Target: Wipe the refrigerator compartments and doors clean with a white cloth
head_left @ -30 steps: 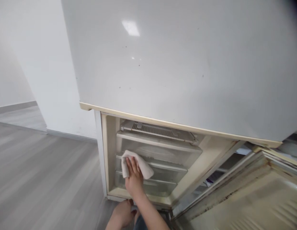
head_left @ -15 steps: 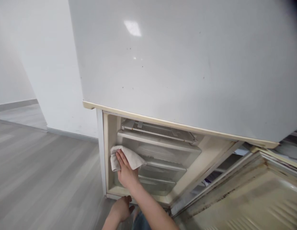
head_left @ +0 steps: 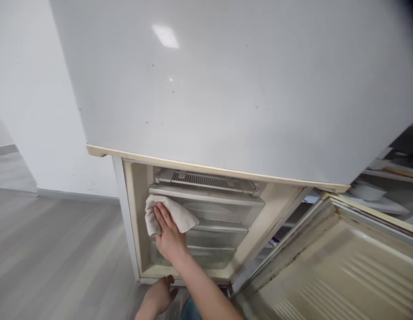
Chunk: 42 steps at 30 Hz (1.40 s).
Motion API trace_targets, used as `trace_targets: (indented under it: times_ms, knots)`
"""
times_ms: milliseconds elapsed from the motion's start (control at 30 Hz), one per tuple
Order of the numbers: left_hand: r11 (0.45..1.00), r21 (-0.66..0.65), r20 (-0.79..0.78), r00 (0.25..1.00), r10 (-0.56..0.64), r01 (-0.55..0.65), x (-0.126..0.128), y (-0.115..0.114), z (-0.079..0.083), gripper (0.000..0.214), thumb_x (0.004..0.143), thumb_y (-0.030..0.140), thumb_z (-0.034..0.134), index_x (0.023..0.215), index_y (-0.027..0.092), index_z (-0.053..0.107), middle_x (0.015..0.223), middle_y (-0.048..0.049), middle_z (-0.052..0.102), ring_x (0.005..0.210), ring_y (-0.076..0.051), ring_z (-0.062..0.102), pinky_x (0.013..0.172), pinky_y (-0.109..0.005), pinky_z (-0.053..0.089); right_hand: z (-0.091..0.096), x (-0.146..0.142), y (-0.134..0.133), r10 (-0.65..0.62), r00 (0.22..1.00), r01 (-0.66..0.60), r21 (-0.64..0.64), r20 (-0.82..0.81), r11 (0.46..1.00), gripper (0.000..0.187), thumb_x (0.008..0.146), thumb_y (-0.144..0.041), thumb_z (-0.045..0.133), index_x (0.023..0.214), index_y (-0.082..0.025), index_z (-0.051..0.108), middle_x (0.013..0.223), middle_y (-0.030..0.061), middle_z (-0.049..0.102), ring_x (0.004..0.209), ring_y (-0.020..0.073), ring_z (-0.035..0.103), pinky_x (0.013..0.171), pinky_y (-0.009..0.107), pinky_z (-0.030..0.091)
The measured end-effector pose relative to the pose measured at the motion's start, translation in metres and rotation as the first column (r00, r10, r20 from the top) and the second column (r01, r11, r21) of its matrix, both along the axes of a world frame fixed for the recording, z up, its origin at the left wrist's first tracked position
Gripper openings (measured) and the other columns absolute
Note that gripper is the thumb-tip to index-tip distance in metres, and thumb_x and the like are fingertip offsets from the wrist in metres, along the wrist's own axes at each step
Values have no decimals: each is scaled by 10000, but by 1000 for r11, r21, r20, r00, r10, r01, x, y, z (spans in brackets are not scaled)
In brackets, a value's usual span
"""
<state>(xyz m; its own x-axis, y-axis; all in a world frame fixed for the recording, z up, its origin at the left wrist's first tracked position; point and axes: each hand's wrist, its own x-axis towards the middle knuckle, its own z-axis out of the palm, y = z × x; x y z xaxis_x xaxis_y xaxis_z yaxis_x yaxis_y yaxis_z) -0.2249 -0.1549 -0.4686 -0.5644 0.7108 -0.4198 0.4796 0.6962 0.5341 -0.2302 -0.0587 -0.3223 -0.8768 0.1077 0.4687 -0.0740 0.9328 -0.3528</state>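
Note:
My right hand (head_left: 170, 238) presses a white cloth (head_left: 184, 217) with its fingers against the left part of the top drawer front (head_left: 223, 211) inside an open fridge compartment. Several clear drawers are stacked there, and the cloth hides their upper left side. Low down, my left hand (head_left: 158, 294) is beside the compartment's bottom edge (head_left: 183, 281). Its fingers are bent, with a gap between thumb and forefinger, and nothing shows in it. Contact between this hand and the edge cannot be made out.
The closed upper door (head_left: 226, 89) overhangs the compartment. To the right, the lower door (head_left: 326, 266) stands swung out, with dark stains along its seal. A shelf with white items (head_left: 373, 198) is behind it. Grey floor (head_left: 76, 249) and a white wall lie left.
The view has shifted to the right. My right hand has slid the cloth a little up and to the right over the drawer front. My left hand stays near the bottom edge.

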Motion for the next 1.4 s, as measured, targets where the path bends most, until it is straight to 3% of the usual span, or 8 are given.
trace_targets:
  times_ms: [167,333,533,633,800,967,1133,1400]
  knots:
    - [1000,-4,-4,1000,-28,28,0,2,8,482,798,295,404,1170,45,580,1191,-244,667,1148,-342,610,973,-461,457,-10,37,57,-299,948,310,103,-108,945,632,862,-220,450,1465,-362,324,1530,-23,334,1405,301,277,1125,548,243]
    - [1000,18,4,1000,-12,12,-1,1,10,480,812,301,399,1183,43,562,1185,-250,666,1136,-332,617,967,-455,457,-34,72,115,-471,839,512,98,-272,854,495,878,-236,446,1366,-292,509,1483,64,409,1423,350,213,1114,634,165]
    - [988,141,7,998,60,-61,-4,9,11,468,813,280,407,1200,54,542,1153,-245,674,1119,-331,618,955,-453,447,-41,109,148,-704,570,565,-421,-423,710,667,933,-469,359,1468,-75,300,1550,190,223,1461,303,110,1155,578,141]
    - [953,283,43,994,103,-110,-4,20,16,420,823,276,396,1158,86,562,1097,-213,695,1028,-302,654,914,-427,460,-34,131,144,-731,595,378,-687,-333,621,742,870,-551,450,1449,-98,346,1550,145,252,1458,244,159,1194,461,97]
    - [787,565,257,959,117,-247,-5,48,32,419,846,398,388,1172,168,515,1130,-134,691,978,-205,666,908,-345,487,-20,173,123,-723,690,46,-999,38,-8,672,740,-556,607,1277,-154,566,1377,108,534,1338,258,426,1152,436,292]
    - [625,645,525,849,57,-440,-4,73,43,624,827,527,396,1321,149,341,1398,-207,516,1068,-241,657,908,-398,531,-12,197,109,-581,809,-160,-920,85,-357,452,749,-433,610,1094,-152,685,1145,111,690,1204,279,564,1059,482,422]
    - [365,548,824,561,-81,-753,1,81,44,726,689,491,703,1298,251,387,1539,-172,339,1195,-301,585,968,-416,494,-15,199,103,-533,839,-151,-894,110,-423,409,767,-402,590,1048,-131,710,1073,130,713,1210,286,559,1050,499,422]
    - [298,471,882,451,-138,-830,7,82,58,612,631,472,766,1142,257,507,1490,-118,421,1013,-200,651,841,-323,505,-11,202,98,-510,852,-141,-886,119,-441,421,767,-402,590,1065,-129,707,1093,127,707,1211,289,557,1059,494,414]
